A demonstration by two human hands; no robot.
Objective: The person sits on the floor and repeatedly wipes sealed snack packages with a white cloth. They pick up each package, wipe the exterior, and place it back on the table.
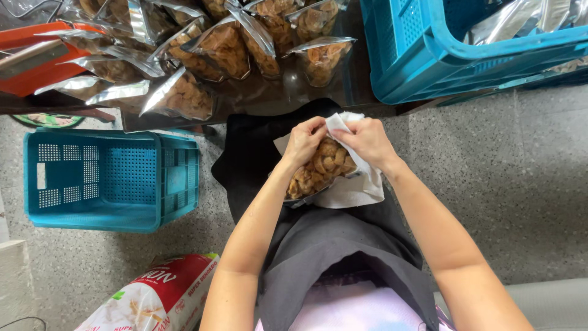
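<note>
Clear plastic, the snack pouch (321,168) lies on the person's dark-aproned lap, its long axis running from 7 o'clock up to 1 o'clock, mouth at the upper end. The left hand (304,142) and right hand (367,140) each pinch that mouth, with a white cloth (358,190) beneath. At 9 o'clock sits a teal crate (110,181); at 12 o'clock, filled pouches (226,49) crowd a table.
</note>
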